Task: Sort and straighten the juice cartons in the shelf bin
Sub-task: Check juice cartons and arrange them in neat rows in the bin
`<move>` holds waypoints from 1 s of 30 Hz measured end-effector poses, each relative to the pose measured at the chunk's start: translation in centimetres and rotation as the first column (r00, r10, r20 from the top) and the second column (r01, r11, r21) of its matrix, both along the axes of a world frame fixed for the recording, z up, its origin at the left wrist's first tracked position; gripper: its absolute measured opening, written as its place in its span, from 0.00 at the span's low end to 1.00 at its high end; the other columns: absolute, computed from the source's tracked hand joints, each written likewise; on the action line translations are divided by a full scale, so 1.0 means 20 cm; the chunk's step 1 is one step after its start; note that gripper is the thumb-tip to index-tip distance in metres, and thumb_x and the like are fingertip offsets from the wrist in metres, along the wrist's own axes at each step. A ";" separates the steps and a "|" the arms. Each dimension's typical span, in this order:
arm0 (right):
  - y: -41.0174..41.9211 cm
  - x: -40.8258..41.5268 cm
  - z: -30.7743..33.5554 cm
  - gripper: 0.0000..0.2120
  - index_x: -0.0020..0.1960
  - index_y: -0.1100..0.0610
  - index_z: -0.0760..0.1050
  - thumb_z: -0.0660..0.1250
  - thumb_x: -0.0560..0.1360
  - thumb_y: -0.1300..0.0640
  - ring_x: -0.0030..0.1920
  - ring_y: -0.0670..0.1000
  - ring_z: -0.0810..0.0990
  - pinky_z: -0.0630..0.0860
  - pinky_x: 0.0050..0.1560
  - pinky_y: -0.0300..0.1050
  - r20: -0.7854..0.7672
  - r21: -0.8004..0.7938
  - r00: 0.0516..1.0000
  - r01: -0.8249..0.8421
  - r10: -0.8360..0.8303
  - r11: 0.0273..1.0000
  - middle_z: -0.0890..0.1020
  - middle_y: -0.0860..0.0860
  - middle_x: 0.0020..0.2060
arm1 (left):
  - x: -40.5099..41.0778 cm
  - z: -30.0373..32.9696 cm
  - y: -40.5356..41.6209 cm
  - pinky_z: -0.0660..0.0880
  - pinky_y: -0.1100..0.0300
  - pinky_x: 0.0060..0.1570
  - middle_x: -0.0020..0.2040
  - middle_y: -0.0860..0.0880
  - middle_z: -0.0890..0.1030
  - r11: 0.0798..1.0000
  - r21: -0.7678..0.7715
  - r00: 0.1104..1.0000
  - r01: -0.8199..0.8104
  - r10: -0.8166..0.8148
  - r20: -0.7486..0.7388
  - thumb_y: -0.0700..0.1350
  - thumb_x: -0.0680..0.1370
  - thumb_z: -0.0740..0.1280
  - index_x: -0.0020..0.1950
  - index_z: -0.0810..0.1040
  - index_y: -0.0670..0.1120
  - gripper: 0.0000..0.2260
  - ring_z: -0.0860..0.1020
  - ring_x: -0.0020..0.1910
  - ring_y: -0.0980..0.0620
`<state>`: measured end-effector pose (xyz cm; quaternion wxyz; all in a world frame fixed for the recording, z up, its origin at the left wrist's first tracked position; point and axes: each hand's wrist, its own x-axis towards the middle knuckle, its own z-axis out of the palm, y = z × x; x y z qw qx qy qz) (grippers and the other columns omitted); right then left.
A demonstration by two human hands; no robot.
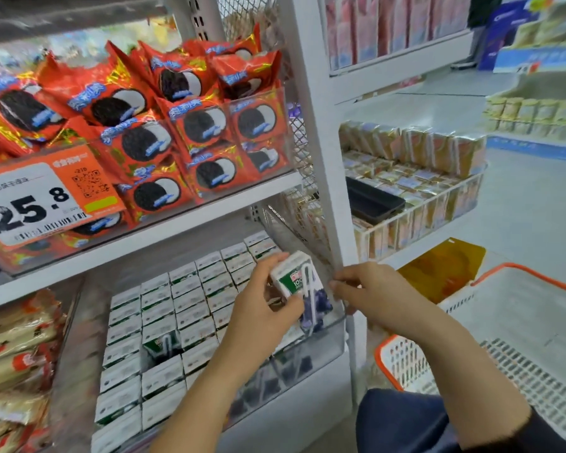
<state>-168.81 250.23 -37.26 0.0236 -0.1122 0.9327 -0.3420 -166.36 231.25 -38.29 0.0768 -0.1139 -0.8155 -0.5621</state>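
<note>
Above the bin's right end, I am gripping one juice carton (pixel 299 284) in my left hand (pixel 262 308), fingers wrapped around it, tilted over the packed rows of cartons (pixel 183 308). At three o'clock from it, my right hand (pixel 370 289) is pinching the clear shelf bin (pixel 321 351) edge beside the white upright post (pixel 327 158). One carton (pixel 160 346) at seven o'clock is lying askew in the rows.
</note>
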 end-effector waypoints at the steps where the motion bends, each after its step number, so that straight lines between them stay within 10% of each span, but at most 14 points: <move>1: 0.00 0.00 0.00 0.13 0.49 0.55 0.80 0.59 0.79 0.51 0.41 0.49 0.82 0.80 0.48 0.50 0.007 -0.018 1.000 -0.009 0.009 1.000 0.83 0.52 0.42 | 0.00 -0.02 0.00 0.77 0.68 0.45 0.54 0.61 0.81 0.999 -0.041 1.000 0.016 -0.015 0.016 0.39 0.74 0.70 0.61 0.71 0.68 0.26 0.80 0.51 0.64; 10: 0.00 0.00 -0.01 0.13 0.49 0.56 0.79 0.57 0.80 0.54 0.41 0.51 0.81 0.79 0.43 0.46 -0.030 0.042 0.999 -0.024 0.025 0.999 0.83 0.53 0.43 | 0.02 -0.09 -0.01 0.63 0.77 0.54 0.53 0.64 0.75 0.812 -0.584 0.987 -0.019 -0.078 -0.141 0.53 0.79 0.63 0.63 0.77 0.57 0.13 0.71 0.55 0.65; 16: -0.11 0.14 0.03 0.11 0.55 0.47 0.77 0.69 0.73 0.50 0.37 0.47 0.80 0.79 0.30 0.43 -0.661 0.028 0.750 0.025 -0.001 0.999 0.82 0.45 0.43 | 0.26 -0.02 -0.28 0.60 0.79 0.55 0.53 0.71 0.72 0.782 -0.609 0.984 -0.134 0.035 -0.172 0.62 0.76 0.61 0.57 0.76 0.64 0.12 0.68 0.58 0.72; 23: -0.26 0.22 -0.12 0.18 0.39 0.50 0.80 0.82 0.53 0.47 0.33 0.49 0.81 0.71 0.25 0.36 -0.603 0.492 0.628 -0.192 0.491 0.849 0.80 0.46 0.32 | 0.63 -0.06 -0.64 0.66 0.79 0.43 0.42 0.64 0.75 0.650 -0.672 0.935 -0.353 0.229 -0.270 0.55 0.73 0.71 0.44 0.77 0.55 0.07 0.71 0.47 0.70; 26: -0.27 0.20 -0.15 0.17 0.37 0.53 0.79 0.83 0.54 0.50 0.31 0.51 0.80 0.73 0.26 0.38 -0.611 0.510 0.581 -0.231 0.538 0.828 0.79 0.47 0.32 | 0.71 -0.08 -0.69 0.67 0.73 0.43 0.41 0.59 0.77 0.572 -0.740 0.936 -0.352 0.223 -0.273 0.59 0.72 0.65 0.45 0.76 0.52 0.11 0.71 0.42 0.64; 30: -0.24 0.16 -0.19 0.13 0.41 0.56 0.80 0.79 0.63 0.52 0.33 0.56 0.81 0.78 0.29 0.45 -0.623 0.570 0.480 -0.262 0.618 0.779 0.80 0.51 0.36 | 0.74 -0.10 -0.70 0.68 0.63 0.35 0.35 0.52 0.78 0.435 -0.798 0.908 -0.418 0.233 -0.349 0.45 0.62 0.81 0.40 0.79 0.47 0.14 0.77 0.32 0.52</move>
